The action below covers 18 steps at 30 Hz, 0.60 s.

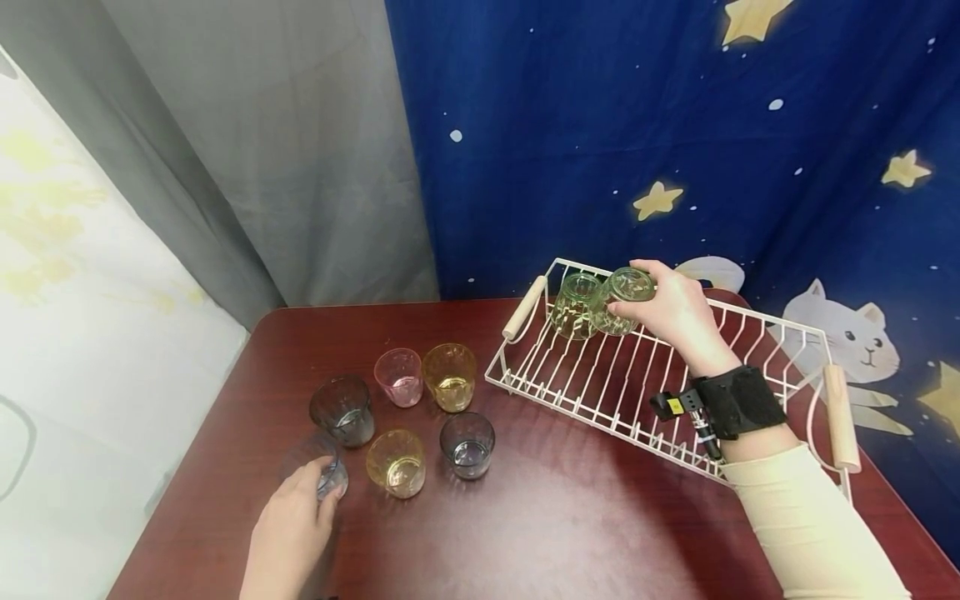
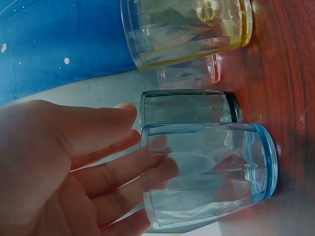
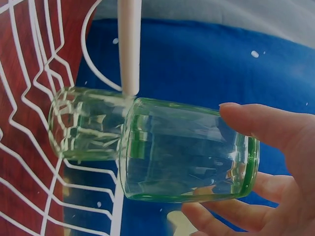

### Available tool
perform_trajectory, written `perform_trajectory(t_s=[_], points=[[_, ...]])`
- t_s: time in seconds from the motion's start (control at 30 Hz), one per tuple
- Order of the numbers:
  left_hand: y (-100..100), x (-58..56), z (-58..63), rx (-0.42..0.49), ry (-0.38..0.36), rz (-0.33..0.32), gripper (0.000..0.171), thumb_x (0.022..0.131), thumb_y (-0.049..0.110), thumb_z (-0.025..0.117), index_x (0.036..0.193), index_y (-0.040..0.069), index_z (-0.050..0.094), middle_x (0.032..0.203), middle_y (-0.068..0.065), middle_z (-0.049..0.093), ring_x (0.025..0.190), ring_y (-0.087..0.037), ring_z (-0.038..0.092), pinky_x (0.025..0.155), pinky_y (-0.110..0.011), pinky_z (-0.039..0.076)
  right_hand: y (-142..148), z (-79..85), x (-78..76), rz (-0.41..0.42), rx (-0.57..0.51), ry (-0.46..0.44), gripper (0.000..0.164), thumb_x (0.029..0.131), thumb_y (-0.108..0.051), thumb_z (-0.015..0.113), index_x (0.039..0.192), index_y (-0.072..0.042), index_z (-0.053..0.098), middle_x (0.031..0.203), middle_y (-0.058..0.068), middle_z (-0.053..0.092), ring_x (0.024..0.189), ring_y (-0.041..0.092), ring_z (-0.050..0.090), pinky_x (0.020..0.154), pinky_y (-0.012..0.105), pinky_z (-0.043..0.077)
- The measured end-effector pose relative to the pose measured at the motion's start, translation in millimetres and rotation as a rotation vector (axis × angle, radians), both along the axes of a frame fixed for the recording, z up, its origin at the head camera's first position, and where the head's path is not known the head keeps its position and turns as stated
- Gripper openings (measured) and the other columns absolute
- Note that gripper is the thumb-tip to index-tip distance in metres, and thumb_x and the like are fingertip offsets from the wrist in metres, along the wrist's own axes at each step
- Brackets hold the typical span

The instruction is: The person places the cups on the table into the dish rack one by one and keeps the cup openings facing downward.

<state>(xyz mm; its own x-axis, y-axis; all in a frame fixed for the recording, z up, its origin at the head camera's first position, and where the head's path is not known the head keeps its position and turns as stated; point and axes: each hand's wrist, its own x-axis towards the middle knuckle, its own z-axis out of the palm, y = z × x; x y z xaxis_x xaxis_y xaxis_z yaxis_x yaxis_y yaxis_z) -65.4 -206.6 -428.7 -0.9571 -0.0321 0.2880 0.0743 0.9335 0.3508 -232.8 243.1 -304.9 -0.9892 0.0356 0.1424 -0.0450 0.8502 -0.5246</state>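
In the head view my right hand point(image 1: 678, 312) grips a clear green glass point(image 1: 622, 307) near its base, mouth down, over the back left of the white wire rack. The thumb and fingers point(image 3: 268, 216) lie on opposite sides of that glass in the right wrist view. Beside it, a second green glass point(image 1: 576, 308) stands upside down in the rack. My left hand point(image 1: 292, 521) is at a light blue glass point(image 2: 211, 172) upright on the table. Its fingers reach behind the rim, while the thumb stays apart from the glass.
Around the left hand stand a dark grey glass point(image 1: 343, 412), a pink glass point(image 1: 400, 379), a larger yellow glass point(image 1: 450, 379), a smaller yellow glass point(image 1: 397, 467) and a bluish-grey glass point(image 1: 467, 446). The wire rack point(image 1: 600, 423) has wooden handles point(image 1: 842, 417). Curtains point(image 1: 540, 167) hang behind the table.
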Motion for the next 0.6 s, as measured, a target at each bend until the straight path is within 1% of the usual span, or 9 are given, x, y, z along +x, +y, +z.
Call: perform_trajectory(t_s=[0.07, 0.2, 0.33, 0.43, 0.53, 0.6], points=[[-0.2, -0.3, -1.1, -0.013, 0.011, -0.007, 0.04, 0.085, 0.011, 0.072, 0.121, -0.002, 0.06, 0.109, -0.026, 0.069, 0.1, -0.044, 0.066, 0.084, -0.057, 0.052, 3.5, -2.8, -2.1, -0.009, 0.007, -0.012, 0.08, 0.081, -0.039, 0.076, 0.146, -0.008, 0.042, 0.144, 0.029, 0.047, 0.128, 0.05, 0.045, 0.099, 0.062, 0.042], [0.0, -1.0, -3.5, -0.035, 0.069, -0.024, 0.036, 0.081, 0.008, 0.074, 0.114, -0.004, 0.063, 0.101, -0.025, 0.071, 0.092, -0.043, 0.068, 0.081, -0.057, 0.053, 8.8, -7.9, -6.1, -0.018, 0.017, -0.031, 0.079, 0.081, -0.039, 0.075, 0.146, -0.008, 0.043, 0.143, 0.03, 0.047, 0.127, 0.051, 0.045, 0.097, 0.063, 0.042], [0.1, -1.1, -6.0, -0.046, 0.095, -0.032, 0.032, 0.08, 0.007, 0.075, 0.108, -0.005, 0.065, 0.098, -0.024, 0.072, 0.09, -0.042, 0.068, 0.082, -0.057, 0.052, 13.8, -12.3, -9.5, -0.015, 0.019, -0.079, 0.081, 0.082, -0.041, 0.075, 0.147, -0.007, 0.041, 0.144, 0.032, 0.044, 0.127, 0.053, 0.043, 0.097, 0.065, 0.042], [-0.4, -2.3, -8.2, -0.059, 0.11, -0.041, 0.027, 0.082, 0.004, 0.072, 0.106, -0.006, 0.065, 0.099, -0.023, 0.072, 0.089, -0.041, 0.069, 0.081, -0.056, 0.052, 18.2, -16.5, -12.7, -0.011, 0.014, -0.12, 0.082, 0.083, -0.041, 0.074, 0.148, -0.006, 0.039, 0.147, 0.032, 0.041, 0.129, 0.053, 0.04, 0.099, 0.066, 0.04], [-0.5, -4.3, -9.8, -0.079, 0.128, -0.051, 0.022, 0.083, 0.001, 0.067, 0.104, -0.006, 0.066, 0.098, -0.021, 0.073, 0.086, -0.04, 0.07, 0.078, -0.054, 0.053, 22.0, -22.6, -16.6, -0.015, 0.028, -0.126, 0.082, 0.082, -0.039, 0.074, 0.147, -0.005, 0.039, 0.146, 0.032, 0.042, 0.129, 0.054, 0.04, 0.099, 0.065, 0.04], [-0.2, -5.4, -9.9, -0.09, 0.128, -0.051, 0.02, 0.085, 0.0, 0.064, 0.104, -0.006, 0.066, 0.097, -0.02, 0.073, 0.085, -0.038, 0.07, 0.078, -0.052, 0.053, 24.5, -27.6, -19.8, -0.02, 0.041, -0.122, 0.081, 0.082, -0.037, 0.075, 0.147, -0.004, 0.04, 0.144, 0.033, 0.043, 0.128, 0.055, 0.041, 0.098, 0.065, 0.04]])
